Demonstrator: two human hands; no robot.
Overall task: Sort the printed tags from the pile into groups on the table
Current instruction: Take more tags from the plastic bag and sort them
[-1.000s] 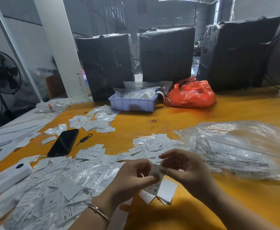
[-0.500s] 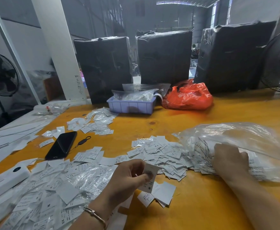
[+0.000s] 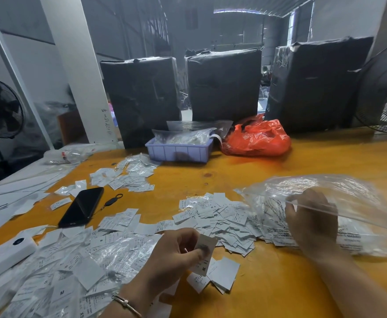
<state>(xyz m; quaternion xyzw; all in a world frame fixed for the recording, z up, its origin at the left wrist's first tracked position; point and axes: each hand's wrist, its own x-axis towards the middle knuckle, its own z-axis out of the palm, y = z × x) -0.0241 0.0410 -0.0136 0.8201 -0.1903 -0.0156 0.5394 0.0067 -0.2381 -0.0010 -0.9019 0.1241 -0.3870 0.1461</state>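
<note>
Phone point(image 3: 82, 208) left of tag pile point(image 3: 220, 220)

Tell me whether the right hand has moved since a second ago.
Yes. The right hand left the small white printed tag, which the left hand pinches, and went right, into the clear plastic bag.

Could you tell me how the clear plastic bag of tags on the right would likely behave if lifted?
The clear plastic bag would probably sag and fold, since its thin film already crinkles around the right hand inside it. It looks light. Its mouth is open, so printed tags could spill out.
</note>
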